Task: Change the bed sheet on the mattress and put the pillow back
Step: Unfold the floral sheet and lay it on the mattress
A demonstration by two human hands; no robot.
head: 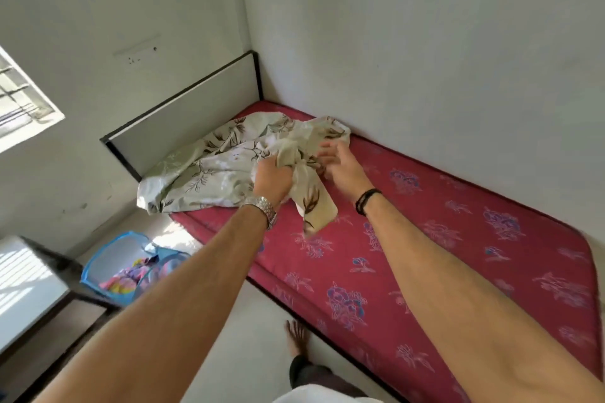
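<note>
1. Your left hand [273,175] is gripping a bunched fold of the bed sheet [209,163]; a loose tail of cloth is hanging below your fist.
2. Your right hand [340,159] is hovering just beside that bunch with fingers spread and relaxed, holding nothing.
3. The sheet is lying crumpled at the head end of the mattress [442,239], near the headboard [183,114], with one edge spilling over the side. Most of the red mattress is showing bare.
4. Handling, my read: the sheet is looking light, thin and limp, so it is probably going to sag and tangle. Try finding a hem or corner with the free hand rather than the middle wad.
5. I am seeing no pillow here.
6. I am reading no brand, label or writing anywhere; only leaf print on the sheet and flowers on the mattress.
</note>
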